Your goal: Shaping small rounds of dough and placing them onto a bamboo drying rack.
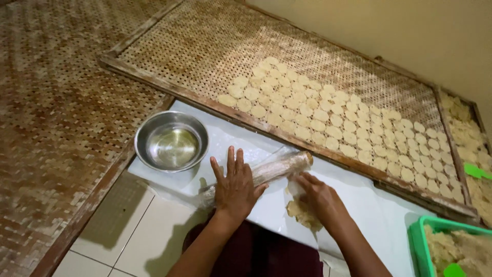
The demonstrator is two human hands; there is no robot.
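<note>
A person kneeling on a tiled floor rolls dough flat beside two woven bamboo drying racks (205, 41), the nearer one framed in wood and about half covered. The second rack (51, 128), to the left, carries nothing in view. On the nearer rack, rows of small pale dough discs (328, 120) fill the right-hand part of the weave, far too many to count exactly but easily more than a hundred; the left-hand part remains bare, so by the look of it the laying-out is roughly midway. A third rack edge (469, 138) at far right is crowded with rougher pieces.

One white sheet (359, 200) lies on the floor as the work surface. On it sits one steel bowl (171, 141) holding a little clear liquid, and one rolling pin (261, 172) wrapped in clear film. The left hand (234, 187) lies flat and open on the pin, fingers spread, pressing rather than gripping. The right hand (320, 197) has its fingers bent over a small lump of dough (302, 213) just below the pin's right end; whether it pinches the dough cannot be told. One green basket (435, 241) at lower right is heaped with more dough, suggesting plenty left to shape.
</note>
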